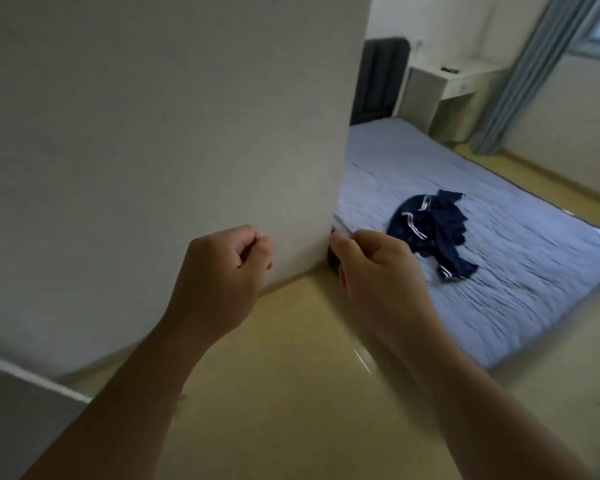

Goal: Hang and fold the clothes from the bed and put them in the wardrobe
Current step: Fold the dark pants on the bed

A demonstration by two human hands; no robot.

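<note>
A crumpled navy garment with white stripes lies on the bed, which is covered in a light blue quilted sheet. My left hand is raised in front of a white panel, its fingers curled into a fist that holds nothing. My right hand is held up near the panel's lower right corner, fingers curled, also with nothing visible in it. Both hands are well short of the garment. The frame is blurred by motion.
The white panel, likely the wardrobe's side, blocks the left half of the view. Beige glossy floor lies below. Beyond the bed stand a dark headboard, a white desk and blue-grey curtains.
</note>
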